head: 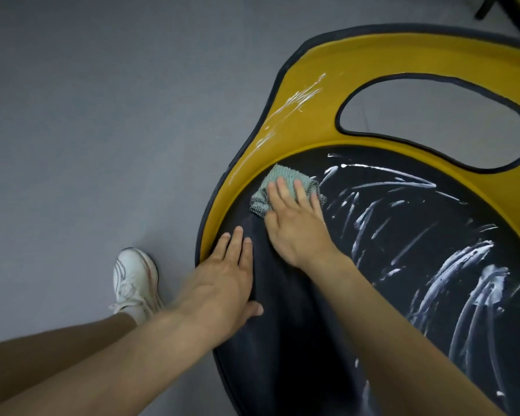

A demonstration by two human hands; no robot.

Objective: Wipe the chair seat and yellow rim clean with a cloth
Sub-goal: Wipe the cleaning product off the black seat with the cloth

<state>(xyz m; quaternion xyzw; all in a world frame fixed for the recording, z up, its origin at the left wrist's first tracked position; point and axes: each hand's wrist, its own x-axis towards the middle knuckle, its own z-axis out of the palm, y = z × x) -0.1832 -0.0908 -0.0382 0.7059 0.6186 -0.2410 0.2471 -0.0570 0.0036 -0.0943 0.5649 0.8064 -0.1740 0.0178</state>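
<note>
floor: grey floor [102,115] all round the chair seat, nothing going on there tbh.
chair seat: black chair seat [297,340] fills the lower right of my feed. The patch between my arms looks clean, the rest doesn't.
yellow rim: yellow rim [312,124] curves round the seat's left and far edge, up into the back with the oval cutout [433,121].
smears: loads of white streaks [463,280] over the seat's right half, plus rim marks [300,97] beyond the seat's far-left edge.
left hand: left hand [222,280] lies flat with straight fingers on the seat's left edge, right by the rim. It holds nothing, I'd say it's just bracing.
right hand: right hand [294,223] is flat too, fingers spread, pressing the cloth onto the seat.
shoe: white shoe [134,277] on the floor, left of the seat.
cloth: green-grey cloth [285,178] bunched under my right fingertips at the seat's far-left edge, touching the rim.
what matters: the mess lies right of the cloth, in long diagonal strokes running toward me. The right hand is nearer, so I reckon it sweeps right across the seat, with the rim marks after.
</note>
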